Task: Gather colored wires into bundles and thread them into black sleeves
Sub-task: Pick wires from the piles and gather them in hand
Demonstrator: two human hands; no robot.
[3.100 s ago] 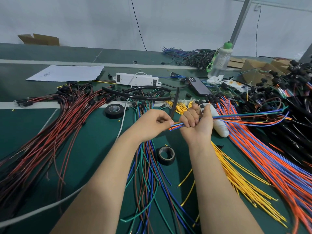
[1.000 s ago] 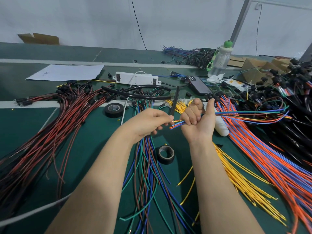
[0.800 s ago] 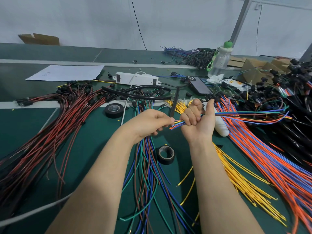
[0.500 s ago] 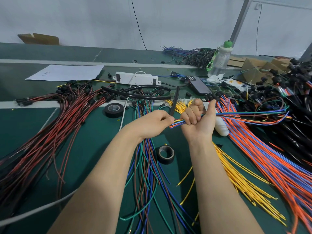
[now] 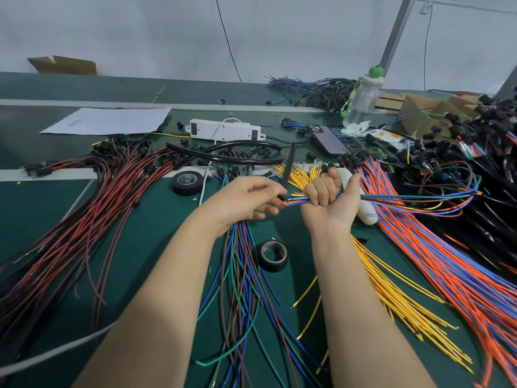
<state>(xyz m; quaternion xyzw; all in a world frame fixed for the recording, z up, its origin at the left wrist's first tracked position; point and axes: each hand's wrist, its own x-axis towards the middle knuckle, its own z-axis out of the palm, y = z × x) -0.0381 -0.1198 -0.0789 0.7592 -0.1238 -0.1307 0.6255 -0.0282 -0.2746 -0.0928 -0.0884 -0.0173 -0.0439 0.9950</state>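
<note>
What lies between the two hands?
In the head view, the short ends of the wire bundle, gripped by the right hand, reach toward the black sleeve that the left hand holds.

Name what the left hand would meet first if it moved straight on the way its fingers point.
Probably the loose ends of the thin multicoloured wire bundle just ahead; the right hand grips it.

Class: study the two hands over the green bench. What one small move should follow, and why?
Probably the left hand should slide the lower end of the black sleeve over the wire tips. The right hand grips the wire bundle with its short ends poking out leftward, right beside the sleeve end that the left hand pinches. None looks threaded yet.
</note>
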